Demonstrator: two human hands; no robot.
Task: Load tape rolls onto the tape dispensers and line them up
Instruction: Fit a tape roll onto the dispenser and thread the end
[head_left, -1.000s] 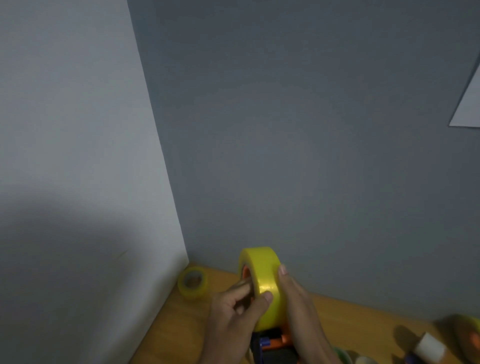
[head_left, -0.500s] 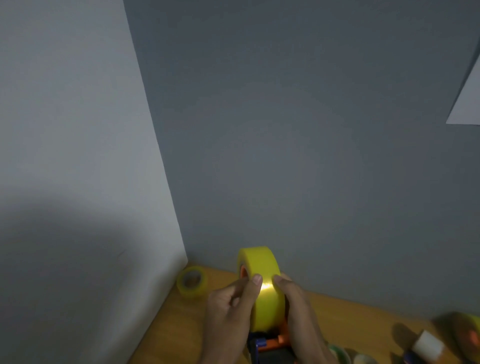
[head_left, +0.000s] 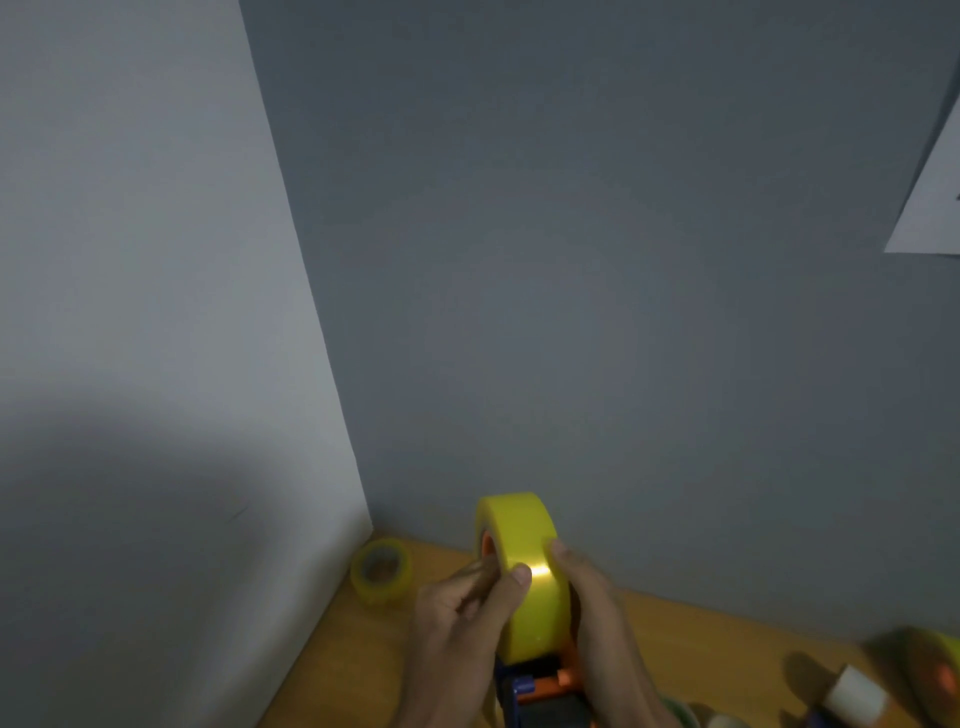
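Observation:
A large yellow tape roll (head_left: 524, 561) sits upright on an orange and blue tape dispenser (head_left: 540, 691) at the bottom centre, held above the wooden table (head_left: 727, 644). My left hand (head_left: 462, 639) grips the roll's left side, thumb on its outer face and fingers at the orange core. My right hand (head_left: 602, 623) grips the right side of the roll and dispenser, its thumb on the tape face. The dispenser's lower part is cut off by the frame edge.
A smaller yellow tape roll (head_left: 382, 571) stands in the corner by the white side panel (head_left: 156, 364). At the bottom right lie a white roller (head_left: 852, 701) and another yellow roll on an orange hub (head_left: 935, 670). A grey wall rises behind the table.
My left thumb has slid lower on the tape face and my right thumb has shifted up. The roll stays in place on the dispenser.

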